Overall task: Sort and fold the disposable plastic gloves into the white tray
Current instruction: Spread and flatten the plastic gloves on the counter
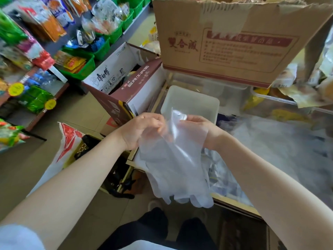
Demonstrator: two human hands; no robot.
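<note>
— Head view: where are the gloves?
— Clear plastic gloves hang at centre, cuffs up, finger ends down toward 6 o'clock.
— And the hands?
— The left hand and right hand each pinch the top edge with curled fingers.
— The tray?
— The white tray sits just past them at 12 o'clock, under a cardboard box.

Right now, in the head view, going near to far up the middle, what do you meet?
Glove hanging from both hands, left hand and right hand → white tray → cardboard box.
</note>
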